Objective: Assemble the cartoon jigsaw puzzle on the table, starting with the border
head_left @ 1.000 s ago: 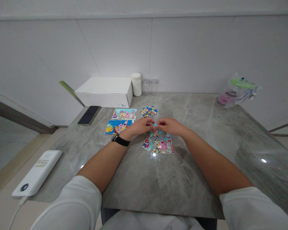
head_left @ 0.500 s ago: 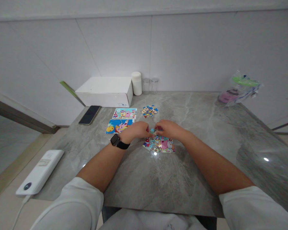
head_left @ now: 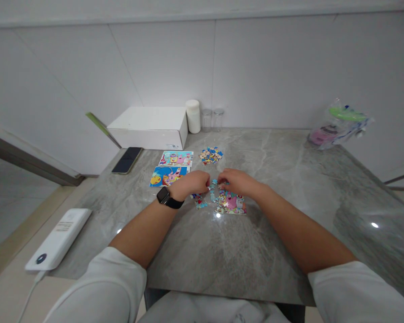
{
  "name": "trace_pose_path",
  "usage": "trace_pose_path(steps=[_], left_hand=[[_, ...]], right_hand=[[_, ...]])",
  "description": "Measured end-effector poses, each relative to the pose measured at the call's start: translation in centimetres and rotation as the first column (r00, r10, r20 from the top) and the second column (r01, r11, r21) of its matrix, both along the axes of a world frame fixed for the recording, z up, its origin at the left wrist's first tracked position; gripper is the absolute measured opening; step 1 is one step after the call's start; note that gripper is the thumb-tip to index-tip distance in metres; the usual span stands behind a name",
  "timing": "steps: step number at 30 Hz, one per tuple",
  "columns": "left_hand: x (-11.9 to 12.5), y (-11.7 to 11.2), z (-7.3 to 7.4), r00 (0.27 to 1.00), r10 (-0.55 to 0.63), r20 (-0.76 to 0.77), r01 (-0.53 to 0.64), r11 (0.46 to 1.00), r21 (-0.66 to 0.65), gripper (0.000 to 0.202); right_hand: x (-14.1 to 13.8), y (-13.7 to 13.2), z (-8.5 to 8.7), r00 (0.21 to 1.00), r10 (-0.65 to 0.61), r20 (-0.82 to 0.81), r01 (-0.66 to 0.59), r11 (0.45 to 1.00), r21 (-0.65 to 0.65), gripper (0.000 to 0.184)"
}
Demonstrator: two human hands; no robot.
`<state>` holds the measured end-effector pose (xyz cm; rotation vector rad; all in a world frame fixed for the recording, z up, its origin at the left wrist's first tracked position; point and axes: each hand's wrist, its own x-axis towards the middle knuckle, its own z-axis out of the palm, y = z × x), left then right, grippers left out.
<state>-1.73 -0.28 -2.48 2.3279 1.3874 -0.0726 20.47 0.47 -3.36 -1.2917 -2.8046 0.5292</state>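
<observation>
A jigsaw puzzle lies split on the table between my hands. Its larger section [head_left: 232, 202], with a pink figure, is at the right, and a smaller section [head_left: 200, 203] sits to the left. Loose light-blue puzzle pieces [head_left: 213, 192] lie in the gap. My left hand [head_left: 195, 184], wearing a black watch [head_left: 167, 198], is closed with fingertips down at the smaller section's upper side. My right hand [head_left: 237, 180] is pinched at the top left corner of the larger section. The fingers partly hide the pieces they grip.
Beyond my hands is a pile of puzzle pieces [head_left: 211, 155]. Two picture cards [head_left: 175, 158] lie left of it, then a phone [head_left: 128, 160]. A white box [head_left: 148, 125], a white bottle [head_left: 193, 116] and two glass jars [head_left: 217, 120] stand behind. A white power bank [head_left: 60, 240] is at left.
The puzzle has come apart: its left section has moved left with my left hand, opening a gap with loose pieces. My right hand stays at the right section. The view has shifted slightly.
</observation>
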Motion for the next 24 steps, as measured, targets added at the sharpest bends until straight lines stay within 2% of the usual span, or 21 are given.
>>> trace_pose_path(steps=[6, 11, 16, 20, 24], left_hand=[[0.0, 0.0, 0.6, 1.000, -0.006, -0.010, 0.006, 1.000, -0.009, 0.010], [-0.1, 0.4, 0.9, 0.994, 0.048, 0.103, -0.045, 0.999, -0.027, 0.016], [-0.1, 0.6, 0.6, 0.980, 0.016, 0.198, -0.029, 0.998, 0.062, 0.017], [0.4, 0.7, 0.8, 0.962, 0.002, 0.272, 0.000, 1.000, -0.007, 0.021], [0.8, 0.7, 1.0, 0.926, -0.036, 0.376, 0.028, 0.999, 0.028, 0.023]], right_hand=[[0.8, 0.1, 0.4, 0.998, -0.039, 0.043, 0.039, 0.999, 0.003, 0.014], [0.9, 0.3, 1.1, 0.998, -0.052, 0.037, 0.053, 0.998, -0.033, 0.009], [0.8, 0.4, 1.9, 0.995, -0.024, -0.097, 0.018, 0.998, -0.056, 0.014], [0.4, 0.3, 2.1, 0.965, -0.031, -0.259, 0.016, 0.998, -0.058, 0.011], [0.6, 0.4, 2.1, 0.900, -0.100, -0.424, 0.027, 0.985, -0.173, 0.012]])
